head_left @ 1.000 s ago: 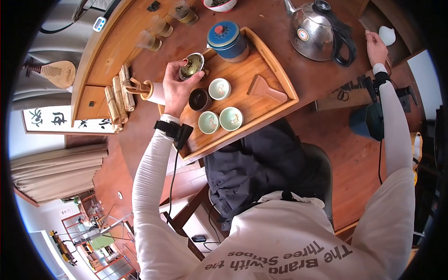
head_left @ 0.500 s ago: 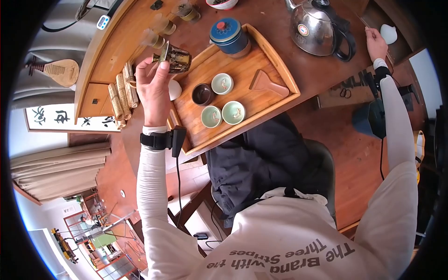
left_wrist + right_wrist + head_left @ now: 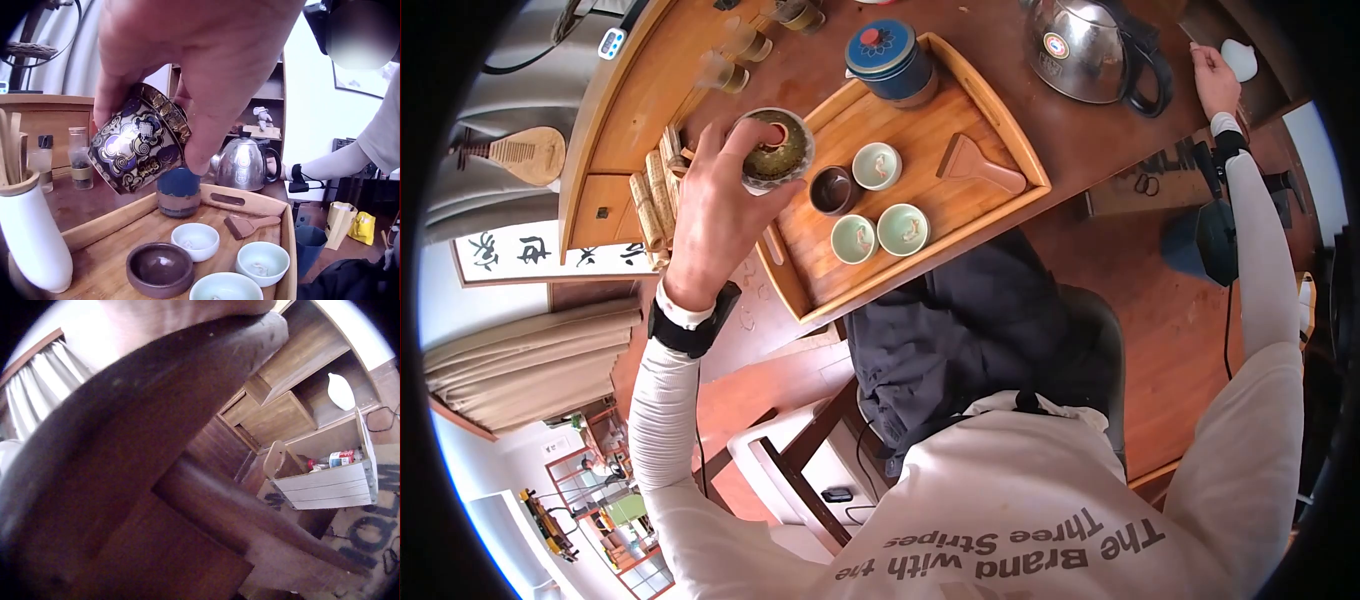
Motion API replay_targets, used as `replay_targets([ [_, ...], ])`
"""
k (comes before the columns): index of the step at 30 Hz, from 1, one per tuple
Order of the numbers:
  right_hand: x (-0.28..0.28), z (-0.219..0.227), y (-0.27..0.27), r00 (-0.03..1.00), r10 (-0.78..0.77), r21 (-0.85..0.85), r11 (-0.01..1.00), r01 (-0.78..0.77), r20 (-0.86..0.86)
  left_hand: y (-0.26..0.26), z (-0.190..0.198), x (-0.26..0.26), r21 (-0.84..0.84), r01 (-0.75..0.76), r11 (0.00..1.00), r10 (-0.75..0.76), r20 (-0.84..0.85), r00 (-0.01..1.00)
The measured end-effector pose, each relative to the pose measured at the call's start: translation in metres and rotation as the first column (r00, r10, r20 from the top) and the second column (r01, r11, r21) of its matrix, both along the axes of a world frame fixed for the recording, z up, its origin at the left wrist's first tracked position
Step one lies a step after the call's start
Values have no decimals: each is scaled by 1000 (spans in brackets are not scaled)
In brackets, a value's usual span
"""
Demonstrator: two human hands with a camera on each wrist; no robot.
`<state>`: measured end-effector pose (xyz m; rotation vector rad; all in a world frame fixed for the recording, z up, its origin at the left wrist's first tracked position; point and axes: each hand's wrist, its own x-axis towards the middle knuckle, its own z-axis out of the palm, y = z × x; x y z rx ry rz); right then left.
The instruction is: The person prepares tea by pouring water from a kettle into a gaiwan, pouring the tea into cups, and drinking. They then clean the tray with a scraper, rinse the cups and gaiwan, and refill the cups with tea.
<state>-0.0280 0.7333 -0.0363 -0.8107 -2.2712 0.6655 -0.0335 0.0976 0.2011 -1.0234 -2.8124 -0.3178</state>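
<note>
My left hand [image 3: 722, 200] grips a patterned lidded cup [image 3: 778, 150] at the left side of the wooden tray [image 3: 798, 292], above the table. Seen from the left wrist, the cup [image 3: 139, 145] tilts, its black, gold and purple pattern facing the camera. On the tray stand a dark brown cup [image 3: 834, 190], several pale green cups [image 3: 876, 166], a blue lidded pot [image 3: 890, 62] and a brown scraper [image 3: 982, 168]. My right hand [image 3: 1218, 84] rests at the table's edge beyond the kettle, its fingers loosely bent and holding nothing visible.
A steel kettle [image 3: 1082, 50] stands right of the tray. Glass jars [image 3: 748, 42] line the table's far left, near bamboo rolls [image 3: 650, 208]. In the left wrist view, a white holder [image 3: 36, 234] with wooden tools stands beside the tray. A dark blue bin [image 3: 1190, 245] is below the table.
My left hand has moved left and down from above the tray with the cup, whose tilt has changed. My right hand has stayed almost still at the table's edge.
</note>
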Motion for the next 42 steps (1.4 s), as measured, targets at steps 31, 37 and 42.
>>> replay_targets([
  [31,-4,-14,26,1000,-6,24,1000,5,28,38,-56,11,-564,328,758,-592,-383,709],
  [37,-9,-27,41,1000,25,15,1000,-25,14,43,-41,20,-635,273,723,-615,-410,673],
  [42,-9,-25,38,999,42,0,999,-42,-3,49,-50,18,-630,283,723,-613,-398,682],
])
